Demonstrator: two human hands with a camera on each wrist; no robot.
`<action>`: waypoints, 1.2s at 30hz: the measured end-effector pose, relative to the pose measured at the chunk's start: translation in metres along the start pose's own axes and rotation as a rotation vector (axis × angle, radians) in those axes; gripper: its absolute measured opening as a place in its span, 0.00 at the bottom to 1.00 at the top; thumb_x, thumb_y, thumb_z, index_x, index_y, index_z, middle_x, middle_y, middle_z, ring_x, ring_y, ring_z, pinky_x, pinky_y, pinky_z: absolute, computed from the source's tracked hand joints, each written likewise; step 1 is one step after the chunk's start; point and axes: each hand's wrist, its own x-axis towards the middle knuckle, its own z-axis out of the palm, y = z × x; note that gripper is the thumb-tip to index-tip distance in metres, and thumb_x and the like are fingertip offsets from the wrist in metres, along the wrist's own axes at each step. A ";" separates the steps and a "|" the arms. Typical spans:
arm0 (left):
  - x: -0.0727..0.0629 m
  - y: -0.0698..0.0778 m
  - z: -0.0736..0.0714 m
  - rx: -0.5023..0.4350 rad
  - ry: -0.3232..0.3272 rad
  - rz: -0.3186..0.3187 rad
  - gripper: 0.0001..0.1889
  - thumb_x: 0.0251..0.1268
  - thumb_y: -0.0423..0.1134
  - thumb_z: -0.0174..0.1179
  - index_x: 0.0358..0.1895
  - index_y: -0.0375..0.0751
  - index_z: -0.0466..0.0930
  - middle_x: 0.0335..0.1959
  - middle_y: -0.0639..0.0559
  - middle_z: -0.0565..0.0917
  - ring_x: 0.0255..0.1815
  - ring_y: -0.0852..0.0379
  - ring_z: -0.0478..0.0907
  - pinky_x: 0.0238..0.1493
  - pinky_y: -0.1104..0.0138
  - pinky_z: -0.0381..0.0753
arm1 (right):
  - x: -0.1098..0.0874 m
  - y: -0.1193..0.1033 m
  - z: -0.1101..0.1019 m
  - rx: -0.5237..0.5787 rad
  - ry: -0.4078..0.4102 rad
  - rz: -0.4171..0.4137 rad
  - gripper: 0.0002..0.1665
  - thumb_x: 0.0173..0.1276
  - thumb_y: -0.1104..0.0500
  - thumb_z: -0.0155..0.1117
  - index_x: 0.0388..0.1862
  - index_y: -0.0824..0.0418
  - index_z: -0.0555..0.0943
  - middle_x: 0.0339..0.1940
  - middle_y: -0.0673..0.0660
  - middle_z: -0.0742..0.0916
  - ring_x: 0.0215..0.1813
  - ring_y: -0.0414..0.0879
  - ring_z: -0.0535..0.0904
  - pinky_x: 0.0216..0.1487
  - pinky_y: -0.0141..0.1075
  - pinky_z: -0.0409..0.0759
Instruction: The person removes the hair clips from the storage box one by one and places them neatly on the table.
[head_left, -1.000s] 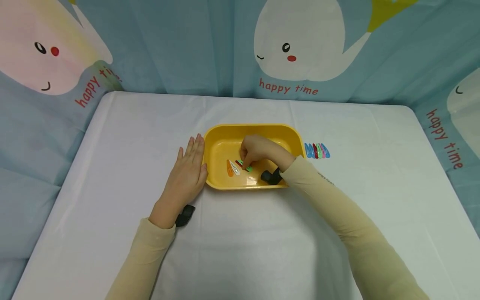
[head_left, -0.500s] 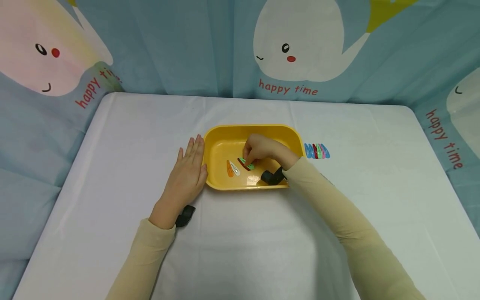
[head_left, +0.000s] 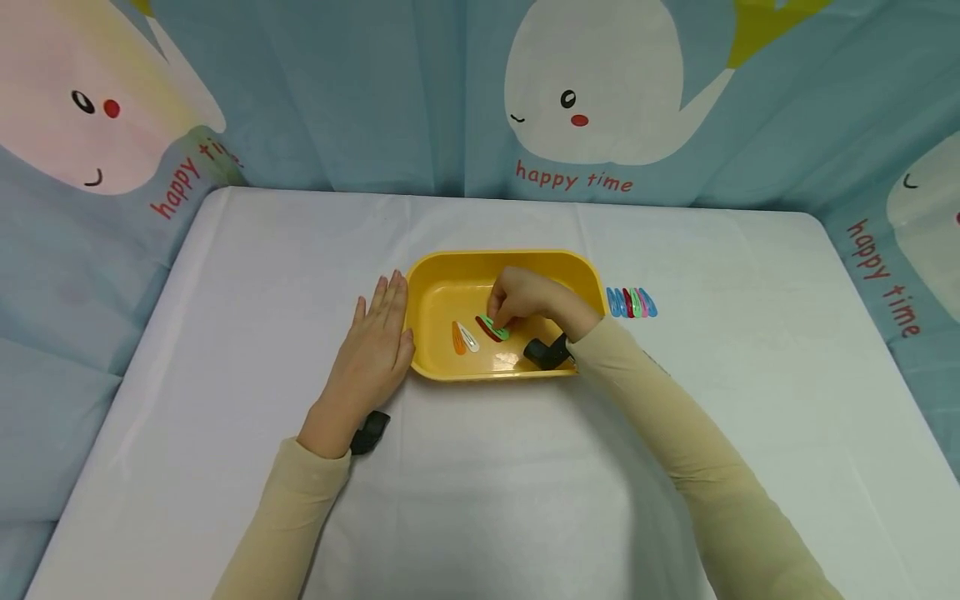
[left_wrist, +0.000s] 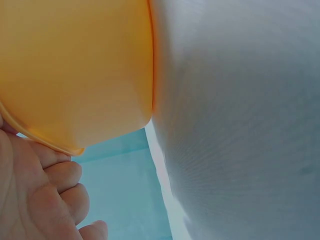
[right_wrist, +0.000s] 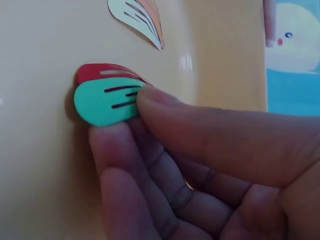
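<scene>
My right hand is inside a yellow tray, pinching a green snap hair clip between thumb and fingertips. Close behind the green one lies a dark red hair clip, partly overlapped by it in the right wrist view. A white hair clip and an orange hair clip lie side by side in the tray, left of that pair. My left hand rests against the tray's left side with fingers straight; the left wrist view shows the fingers by the rim.
Right of the tray, a row of hair clips in blue, red, green and pink lies on the white tablecloth. A black wrist camera hangs under the right wrist, over the tray. A blue whale-print curtain stands behind the table.
My right hand has shifted slightly right. The green and red clips, partly covered by fingers before, now show more clearly side by side. My left hand stays where it was.
</scene>
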 end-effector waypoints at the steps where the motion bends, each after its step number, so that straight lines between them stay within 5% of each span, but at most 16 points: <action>1: 0.000 0.000 0.000 0.000 0.002 0.001 0.31 0.71 0.38 0.40 0.73 0.29 0.45 0.75 0.40 0.47 0.75 0.46 0.41 0.71 0.48 0.41 | -0.001 0.000 0.000 0.005 -0.001 0.003 0.03 0.54 0.73 0.64 0.24 0.69 0.81 0.20 0.55 0.79 0.21 0.44 0.72 0.27 0.31 0.74; 24: 0.000 -0.001 0.000 0.006 -0.003 -0.004 0.31 0.72 0.38 0.40 0.73 0.29 0.45 0.75 0.40 0.47 0.75 0.46 0.41 0.71 0.48 0.42 | -0.019 0.010 -0.011 0.110 0.037 -0.056 0.05 0.56 0.70 0.64 0.31 0.73 0.81 0.24 0.56 0.82 0.24 0.43 0.74 0.31 0.31 0.77; 36: 0.000 -0.001 0.000 0.009 -0.012 -0.005 0.31 0.72 0.39 0.38 0.73 0.29 0.44 0.75 0.40 0.47 0.75 0.47 0.39 0.71 0.48 0.41 | -0.042 0.015 -0.019 0.231 0.070 -0.113 0.04 0.58 0.67 0.64 0.29 0.70 0.81 0.25 0.57 0.83 0.30 0.48 0.80 0.42 0.41 0.82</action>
